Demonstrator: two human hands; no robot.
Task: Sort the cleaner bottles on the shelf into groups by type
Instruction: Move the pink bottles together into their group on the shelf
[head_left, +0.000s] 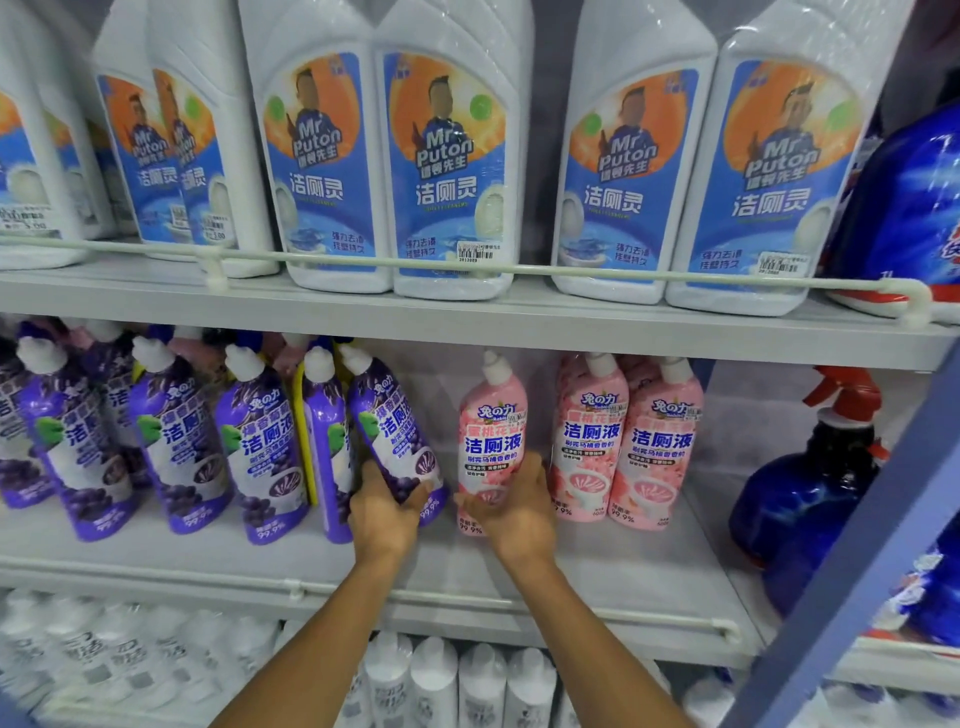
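On the middle shelf (597, 561) several purple cleaner bottles (182, 447) stand in a row at the left, and pink cleaner bottles (623, 441) stand at the right. My left hand (384, 512) grips the lower part of a tilted purple bottle (395, 426) at the right end of the purple row. My right hand (514, 506) holds the base of a pink bottle (491, 431) that stands apart, left of the other pink ones. Both bottles have white caps.
Large white Mr Puton bottles (447, 156) fill the upper shelf behind a rail. A blue spray bottle with a red trigger (810, 488) stands at the right of the middle shelf. White bottles (436, 680) fill the shelf below. A blue upright (857, 545) crosses the right foreground.
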